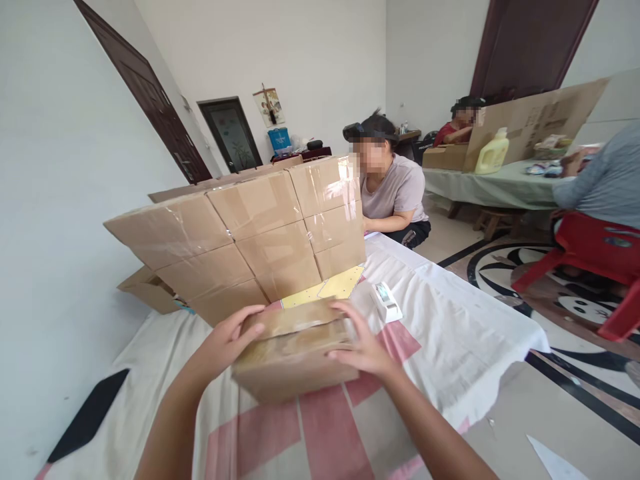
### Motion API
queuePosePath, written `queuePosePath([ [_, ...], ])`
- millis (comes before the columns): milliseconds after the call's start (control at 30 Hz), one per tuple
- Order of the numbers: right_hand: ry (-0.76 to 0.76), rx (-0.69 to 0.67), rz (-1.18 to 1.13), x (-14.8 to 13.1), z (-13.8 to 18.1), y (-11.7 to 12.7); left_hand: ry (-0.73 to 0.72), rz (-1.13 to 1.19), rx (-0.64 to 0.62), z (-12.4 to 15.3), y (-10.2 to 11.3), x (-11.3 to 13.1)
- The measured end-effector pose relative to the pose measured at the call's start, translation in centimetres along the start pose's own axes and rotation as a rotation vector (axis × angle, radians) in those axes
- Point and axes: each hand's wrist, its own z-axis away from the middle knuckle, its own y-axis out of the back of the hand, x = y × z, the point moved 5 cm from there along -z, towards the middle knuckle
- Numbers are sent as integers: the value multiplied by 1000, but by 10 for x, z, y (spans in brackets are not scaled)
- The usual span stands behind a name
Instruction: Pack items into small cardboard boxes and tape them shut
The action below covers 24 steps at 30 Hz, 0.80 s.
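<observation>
Between my two hands is a small brown cardboard box (295, 373), slightly blurred, its taped top facing up. My left hand (233, 340) grips its left upper edge, with the thumb on top. On the opposite end, my right hand (363, 340) clasps the right side, fingers over the top flap. Just beyond stands a wall of stacked, taped cardboard boxes (270, 260), and a yellow patterned sheet (325, 288) lies at its foot. A white device with a shiny face (386, 303) rests on the cloth to the right of my right hand.
The white and pink cloth (440, 320) covers the table before me. A black flat object (90, 417) lies at the left edge. Behind the box wall a person (395, 187) crouches. Farther right are a red chair (590, 267) and a second table with a yellow jug (493, 153).
</observation>
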Motion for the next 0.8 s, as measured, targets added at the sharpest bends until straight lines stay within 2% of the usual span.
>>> queuePosePath([
  [67,49,270,215,-29,27,55,15,52,300,33,11,-34],
  [100,92,466,351,-44,42,88,41,38,396,50,7,-55],
  [133,174,694,496,-60,57,121,82,5,414,65,-3,-77],
  [200,352,1019,727,-79,74,175,142,-32,304,88,-38,-116],
  [233,323,1073,824,-77,71,196,141,-56,243,96,-57,-129],
  [300,219,1082,960,-56,50,227,107,-102,159,107,-87,-142],
  [400,-254,924,1058,14,4,250,66,-124,119,108,-106,-137],
  [500,-664,614,1012,79,-42,249,77,-96,107,103,-103,-125],
  [567,-852,408,994,97,-71,241,83,-68,129,103,-99,-116],
  [600,-906,364,1005,97,-84,237,82,-42,149,105,-98,-112],
  [667,-883,358,1086,80,-111,217,80,13,203,109,-95,-107],
  [700,-794,358,1134,68,-124,199,83,38,232,111,-94,-107],
  [733,-683,330,1173,55,-136,173,89,61,259,112,-91,-109],
  [800,-451,192,1173,36,-150,99,96,105,285,110,-79,-122],
])
